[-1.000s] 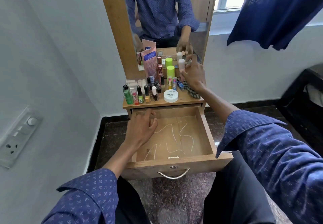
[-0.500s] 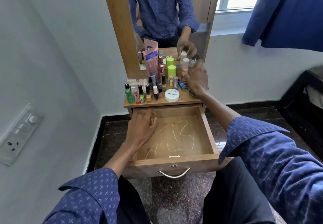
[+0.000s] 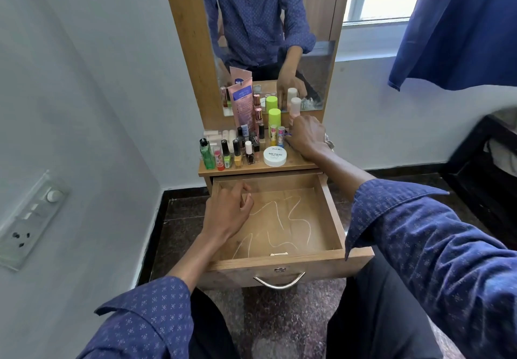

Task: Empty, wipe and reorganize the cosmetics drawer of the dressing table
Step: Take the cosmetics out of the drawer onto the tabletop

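Drawer open beneath left hand, cosmetics above.

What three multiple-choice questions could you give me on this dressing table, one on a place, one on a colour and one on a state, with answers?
1. Where does the round white jar stand?
A. inside the drawer
B. on the tabletop near its front edge
C. on the floor

2. What colour are the caps of the two tall bottles by the mirror?
A. lime green
B. red
C. black

3. What state is the drawer in?
A. shut
B. pulled out and full of bottles
C. pulled out, with only white squiggly lines on its bottom

Answers: 1 B, the jar sits on the tabletop just above the drawer. 2 A, both caps are bright lime green. 3 C, the bare wooden bottom shows, the left hand resting in it.
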### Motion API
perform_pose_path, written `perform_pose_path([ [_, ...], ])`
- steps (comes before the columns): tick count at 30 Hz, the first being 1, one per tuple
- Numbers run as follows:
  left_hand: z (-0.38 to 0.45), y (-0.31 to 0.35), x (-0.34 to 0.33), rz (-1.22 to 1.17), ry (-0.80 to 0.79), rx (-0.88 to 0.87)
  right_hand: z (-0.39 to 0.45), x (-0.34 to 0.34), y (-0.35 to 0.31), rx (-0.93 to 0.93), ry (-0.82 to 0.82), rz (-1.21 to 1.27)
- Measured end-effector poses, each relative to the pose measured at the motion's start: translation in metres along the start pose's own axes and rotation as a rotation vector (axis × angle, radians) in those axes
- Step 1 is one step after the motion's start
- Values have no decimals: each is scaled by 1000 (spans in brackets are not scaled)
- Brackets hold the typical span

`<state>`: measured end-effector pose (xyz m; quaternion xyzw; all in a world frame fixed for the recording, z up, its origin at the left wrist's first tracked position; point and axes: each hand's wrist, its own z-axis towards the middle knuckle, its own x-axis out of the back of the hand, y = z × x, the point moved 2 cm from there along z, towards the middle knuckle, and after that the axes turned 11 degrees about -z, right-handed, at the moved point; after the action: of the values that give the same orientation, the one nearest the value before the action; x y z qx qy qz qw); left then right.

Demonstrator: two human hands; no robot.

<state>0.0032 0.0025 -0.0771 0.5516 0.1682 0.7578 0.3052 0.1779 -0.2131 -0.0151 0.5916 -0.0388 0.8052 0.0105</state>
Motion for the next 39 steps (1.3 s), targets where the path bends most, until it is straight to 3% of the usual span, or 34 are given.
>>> perform_pose_path([
  [14,-2,3,2,2,5,-20,-10,8,2,-10,-109,7],
  [22,-6,-9,6,28,6,5,-4,8,18,-159,-154,308],
  [35,-19,-26,11,116,21,32,-17,8,19,-58,-126,348],
  [39,-25,-39,9,145,-43,102,-16,12,22,-30,-167,371],
])
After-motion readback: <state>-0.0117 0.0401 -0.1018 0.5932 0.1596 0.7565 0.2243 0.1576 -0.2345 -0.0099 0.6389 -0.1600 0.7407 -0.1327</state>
